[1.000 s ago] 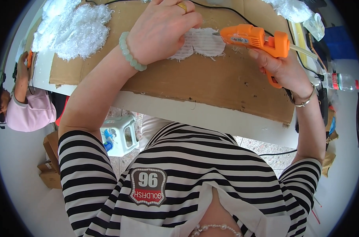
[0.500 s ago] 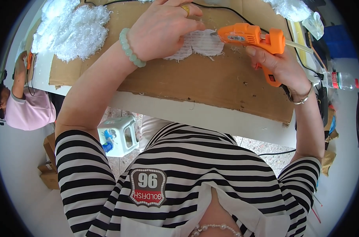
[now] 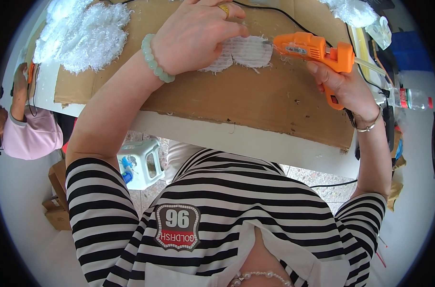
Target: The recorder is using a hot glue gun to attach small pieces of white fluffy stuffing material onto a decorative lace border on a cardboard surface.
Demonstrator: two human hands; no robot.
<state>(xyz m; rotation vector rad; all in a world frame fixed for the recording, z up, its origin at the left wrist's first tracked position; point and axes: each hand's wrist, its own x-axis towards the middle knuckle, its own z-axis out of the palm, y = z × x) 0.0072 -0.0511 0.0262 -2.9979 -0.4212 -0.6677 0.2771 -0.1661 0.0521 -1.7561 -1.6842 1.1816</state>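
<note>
My right hand grips an orange hot glue gun by its handle, with a pale glue stick sticking out of its back. The nozzle points left, at the right edge of a white, frayed-edged fabric piece, and glue strands hang near it. My left hand lies over the fabric's left part, palm down, with its visible fingers stretched out and apart. Its thumb and the far fingertips are hidden or cut off. Beneath both hands is a brown cardboard sheet.
Fluffy white material is heaped at the left, with more white fluff at the far right. A black cord crosses the back. A plastic bottle lies at the right. A co-worker in pink is at the far left. A white stool stands below the table.
My right hand has drawn the glue gun rightward and slightly nearer, from over the fabric to its right edge. My left hand stays on the fabric.
</note>
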